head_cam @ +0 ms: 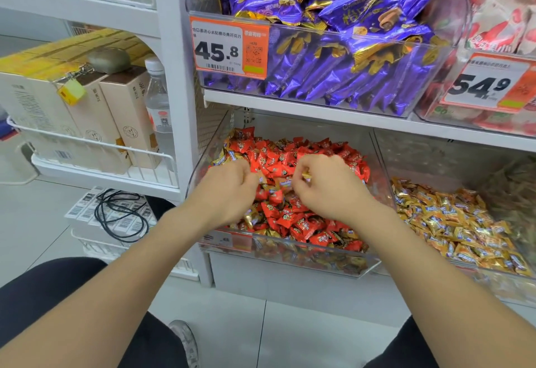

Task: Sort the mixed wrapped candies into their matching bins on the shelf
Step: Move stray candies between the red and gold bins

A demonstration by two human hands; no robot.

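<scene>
2 hands work over the mixed bin [290,255], a clear tub of red candies [304,222] with gold ones strewn through. The left hand [229,190] curls its fingers into the pile; whether it grips a piece I cannot tell. The right hand [327,190] pinches 1 gold candy [306,176], too small to read its long axis. The gold bin [420,150] stands directly right of the mixed bin, so the right hand is nearer. Loose candies are too many to count. Above the mixed bin sit purple packets [333,71]
</scene>
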